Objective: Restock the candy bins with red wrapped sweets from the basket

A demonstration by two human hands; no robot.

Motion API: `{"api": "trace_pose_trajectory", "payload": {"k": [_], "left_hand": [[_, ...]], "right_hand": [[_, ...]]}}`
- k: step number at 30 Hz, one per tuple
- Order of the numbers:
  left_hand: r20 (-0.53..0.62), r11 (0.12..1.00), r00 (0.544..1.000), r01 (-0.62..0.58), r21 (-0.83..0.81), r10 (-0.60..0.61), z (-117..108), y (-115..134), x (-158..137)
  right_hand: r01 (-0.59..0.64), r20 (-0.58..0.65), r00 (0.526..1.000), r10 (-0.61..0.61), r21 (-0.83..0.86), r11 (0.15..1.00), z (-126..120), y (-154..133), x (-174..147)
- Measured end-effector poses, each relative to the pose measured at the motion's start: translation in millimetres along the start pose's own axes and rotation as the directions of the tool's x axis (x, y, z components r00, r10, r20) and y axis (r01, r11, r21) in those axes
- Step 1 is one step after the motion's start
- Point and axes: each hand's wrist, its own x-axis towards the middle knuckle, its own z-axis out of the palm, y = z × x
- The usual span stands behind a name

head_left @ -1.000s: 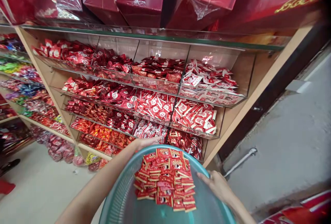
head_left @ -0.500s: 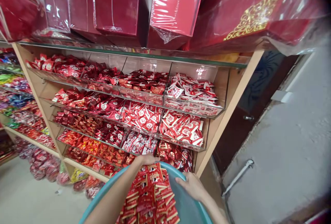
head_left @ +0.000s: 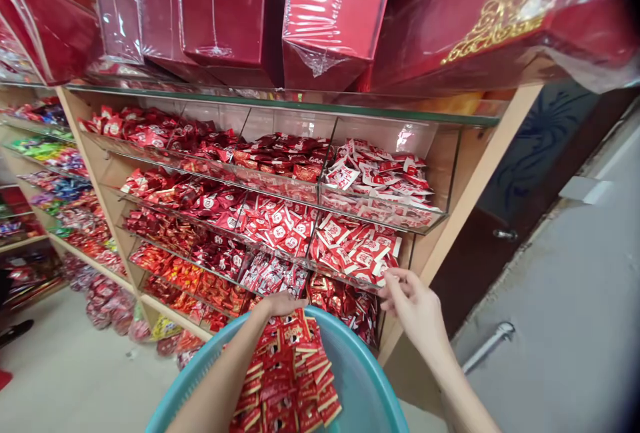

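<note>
A blue-green plastic basin [head_left: 367, 380] is in front of me at the bottom of the view. Rows of red wrapped candy packets [head_left: 285, 380] with cream edges lie inside it. My left hand [head_left: 280, 304] is closed on the basin's far rim, its fingertips partly hidden. Up by the front right corner of a clear tray, my right hand [head_left: 407, 296] has its fingers curled together. Whatever is between those fingertips, if anything, I cannot make out. Red-and-white packets [head_left: 355, 246] fill that tray just beyond the hand.
Several clear trays of red packets [head_left: 285, 223] stand on a wooden rack [head_left: 463, 206]. Large red boxes [head_left: 225, 6] in plastic wrap sit on the glass shelf above. Filled bags [head_left: 107, 300] line the floor at left. A dark door [head_left: 480, 240] and a white pipe [head_left: 490, 346] are at right.
My right hand has left the basin's right rim and moved up and right to the tray's front corner. My left hand stays on the far rim. The view has shifted slightly.
</note>
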Motion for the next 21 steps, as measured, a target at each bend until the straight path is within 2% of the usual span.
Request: {"api": "trace_pose_trajectory", "payload": {"k": [3,7,11,16,21], "left_hand": [[0.028,0.999,0.999,0.034,-0.012,-0.033,-1.5,1.6,3.6],[0.023,0.998,0.998,0.056,-0.013,-0.055,-5.0,8.8,4.9],[0.01,1.0,0.999,0.03,-0.003,-0.03,-5.1,18.0,2.5],[0.08,0.999,0.997,-0.001,0.033,-0.001,-5.7,24.3,1.2],[0.102,0.999,0.995,0.006,0.052,-0.011,-6.0,26.0,2.2]], "right_hand": [[-0.076,-0.043,0.995,0.085,0.196,0.978,3.0,0.2,21.0],[-0.112,-0.035,0.992,0.125,0.264,0.958,16.6,7.2,33.8],[-0.156,-0.027,0.984,0.176,0.355,0.922,25.9,-1.9,38.4],[-0.237,-0.038,0.955,0.293,0.491,0.838,33.5,-10.0,45.4],[-0.173,-0.124,0.947,0.297,0.582,0.795,39.9,-6.1,50.5]]}}
